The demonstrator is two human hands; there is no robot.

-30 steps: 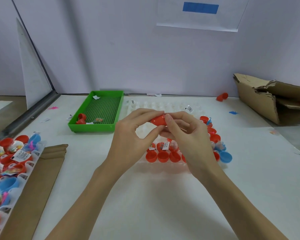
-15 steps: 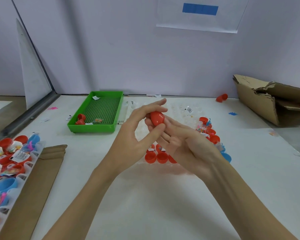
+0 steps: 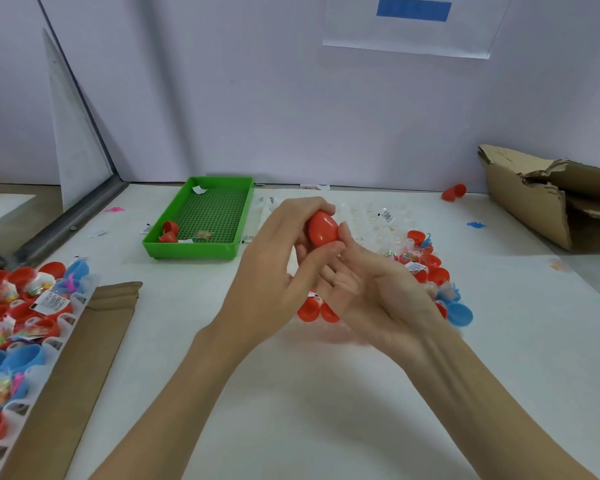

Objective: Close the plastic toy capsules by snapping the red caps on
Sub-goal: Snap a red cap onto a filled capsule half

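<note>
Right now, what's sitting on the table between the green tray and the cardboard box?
In the head view, the clear capsule tray lies between the green tray and the cardboard box, with both hands holding a red capsule above it.

Red capsule held aloft, tilted; open red halves in clear tray below.

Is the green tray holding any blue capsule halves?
No: the green tray holds only red capsule pieces, paper slips and a small toy packet.
</note>
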